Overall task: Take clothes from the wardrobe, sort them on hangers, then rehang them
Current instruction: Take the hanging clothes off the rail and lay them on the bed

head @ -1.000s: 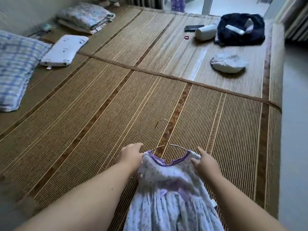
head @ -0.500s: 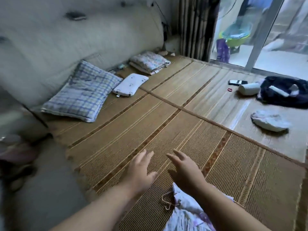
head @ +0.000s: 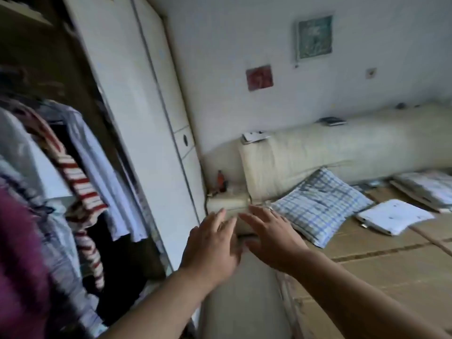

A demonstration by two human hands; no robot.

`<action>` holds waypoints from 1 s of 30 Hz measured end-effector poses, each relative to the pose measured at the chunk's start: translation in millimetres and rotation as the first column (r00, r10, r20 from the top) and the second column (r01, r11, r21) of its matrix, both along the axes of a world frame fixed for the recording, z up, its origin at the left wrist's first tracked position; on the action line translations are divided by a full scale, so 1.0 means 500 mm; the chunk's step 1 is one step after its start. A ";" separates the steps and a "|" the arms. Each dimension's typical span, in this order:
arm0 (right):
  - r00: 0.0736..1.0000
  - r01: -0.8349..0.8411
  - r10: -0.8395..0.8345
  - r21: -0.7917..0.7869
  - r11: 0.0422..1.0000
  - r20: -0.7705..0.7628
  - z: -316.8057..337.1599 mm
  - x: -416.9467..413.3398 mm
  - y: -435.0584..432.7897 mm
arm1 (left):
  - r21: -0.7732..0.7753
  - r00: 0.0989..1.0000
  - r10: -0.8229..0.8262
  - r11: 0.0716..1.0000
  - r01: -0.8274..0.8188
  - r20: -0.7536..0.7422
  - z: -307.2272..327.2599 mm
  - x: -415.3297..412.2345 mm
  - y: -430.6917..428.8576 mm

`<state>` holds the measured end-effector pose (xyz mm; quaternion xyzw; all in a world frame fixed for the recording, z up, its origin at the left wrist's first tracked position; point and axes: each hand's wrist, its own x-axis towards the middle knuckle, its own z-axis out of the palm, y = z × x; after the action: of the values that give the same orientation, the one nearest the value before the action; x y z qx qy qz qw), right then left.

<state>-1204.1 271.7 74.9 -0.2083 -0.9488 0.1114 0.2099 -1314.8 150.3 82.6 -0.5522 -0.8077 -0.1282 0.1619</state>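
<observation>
The open wardrobe [head: 61, 77] fills the left of the view, its white sliding door [head: 137, 113] pushed to the right. Inside hang several clothes: a red-and-white striped garment [head: 78, 182], a pale blue shirt [head: 102, 172], a white garment [head: 17, 148] and a purple one [head: 19, 260] nearest me. My left hand [head: 211, 248] and my right hand [head: 271, 238] are held out side by side in mid-air, right of the wardrobe opening, fingers spread and holding nothing. The floral dress on its hanger is out of view.
A bed with a woven mat [head: 381, 272] lies to the right, with a cream padded headboard [head: 318, 155]. On it rest a blue checked pillow [head: 320, 204], a small white pillow [head: 393, 216] and folded bedding [head: 425, 187]. A narrow floor gap [head: 239, 302] runs between wardrobe and bed.
I let go of the floral dress on the mat. My view has swung left from the bed to the open wardrobe, and both empty hands have risen toward it.
</observation>
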 end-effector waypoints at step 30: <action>0.269 -0.874 0.850 0.256 0.413 -0.453 0.620 -0.745 -0.571 | 0.814 0.378 0.919 0.301 -0.497 -0.110 0.606 -0.326 -0.584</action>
<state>-1576.5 -13.9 385.1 0.3731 -0.8092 0.2795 0.3576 -1478.0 -141.8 385.8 -0.0133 -0.7729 -0.1429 0.6181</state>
